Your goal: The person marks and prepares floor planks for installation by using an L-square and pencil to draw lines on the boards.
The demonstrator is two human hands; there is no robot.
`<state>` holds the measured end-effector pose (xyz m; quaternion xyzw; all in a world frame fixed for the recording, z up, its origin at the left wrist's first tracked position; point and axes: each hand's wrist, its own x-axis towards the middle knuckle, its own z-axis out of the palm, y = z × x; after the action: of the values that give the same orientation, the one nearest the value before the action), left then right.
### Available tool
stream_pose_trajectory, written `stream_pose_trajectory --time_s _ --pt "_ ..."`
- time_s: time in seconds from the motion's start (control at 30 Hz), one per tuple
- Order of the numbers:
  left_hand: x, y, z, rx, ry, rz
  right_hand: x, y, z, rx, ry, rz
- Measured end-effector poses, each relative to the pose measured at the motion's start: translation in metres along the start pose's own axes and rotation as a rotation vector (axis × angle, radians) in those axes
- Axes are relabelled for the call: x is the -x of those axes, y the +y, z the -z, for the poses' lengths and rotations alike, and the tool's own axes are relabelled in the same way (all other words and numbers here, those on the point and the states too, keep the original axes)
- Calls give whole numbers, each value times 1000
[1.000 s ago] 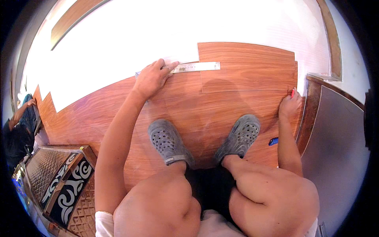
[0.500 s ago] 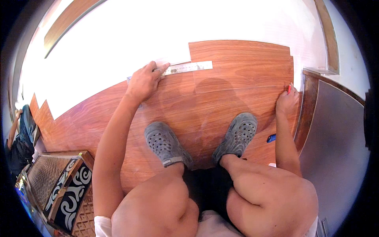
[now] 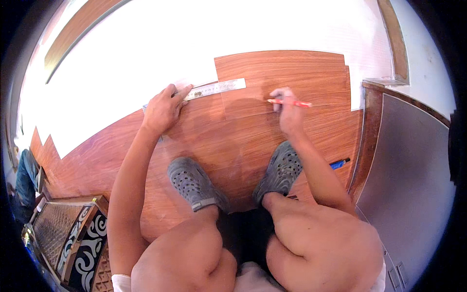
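Observation:
My left hand point(image 3: 165, 109) is closed over one end of a steel ruler point(image 3: 221, 87), pressing it onto the reddish-brown wood plank floor point(image 3: 189, 124). The ruler's free end points right and lies over the corner where one plank meets the white floor covering. Part of the ruler's near end is hidden under my palm. In my right hand point(image 3: 291, 114) a red pencil point(image 3: 296, 103) is pinched between fingers and thumb, held roughly level above the planks with its tip toward the left. This hand is slightly blurred.
A blue utility knife point(image 3: 339, 164) lies beside my right forearm. My grey clogs point(image 3: 194, 182) stand on the planks. A grey panel with a wooden frame point(image 3: 372, 112) rises at right. Carved wooden furniture point(image 3: 85, 238) stands lower left, with another person's leg point(image 3: 26, 177) beyond.
My right hand has moved left with the pencil, from the planks' right end toward the ruler. My left hand stays on the ruler. The whole view has shifted slightly.

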<state>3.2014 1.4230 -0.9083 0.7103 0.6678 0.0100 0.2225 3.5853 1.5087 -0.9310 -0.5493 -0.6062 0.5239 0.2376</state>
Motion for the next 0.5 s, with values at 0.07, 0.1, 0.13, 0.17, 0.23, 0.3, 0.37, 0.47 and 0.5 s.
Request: stream_pose_trajectory --time_s 0.07,0.1,0.13,0.17,0.23,0.3,0.37,0.47,0.5 --pt "4 -2 3 -9 -5 1 -12 -15 -26 54 -6 208" --pt "-1 1 2 1 -2 -14 -18 -22 -29 88 33 363" --pt "-1 0 1 -4 8 -20 -23 -23 -33 139 56 431" --pt "0 -3 -2 -9 18 -26 -27 -24 -37 190 78 498" --pt "1 -3 -2 -7 19 -18 -28 -25 -42 240 103 530" --pt "1 -2 -1 4 0 7 -27 -25 -51 188 156 467" --pt "0 -1 1 18 -2 -3 -28 -23 -55 156 190 437" --pt "-2 0 2 30 14 -15 -31 -19 -58 168 208 475" --pt "-1 1 1 34 19 -18 -33 -18 -58 191 205 509"
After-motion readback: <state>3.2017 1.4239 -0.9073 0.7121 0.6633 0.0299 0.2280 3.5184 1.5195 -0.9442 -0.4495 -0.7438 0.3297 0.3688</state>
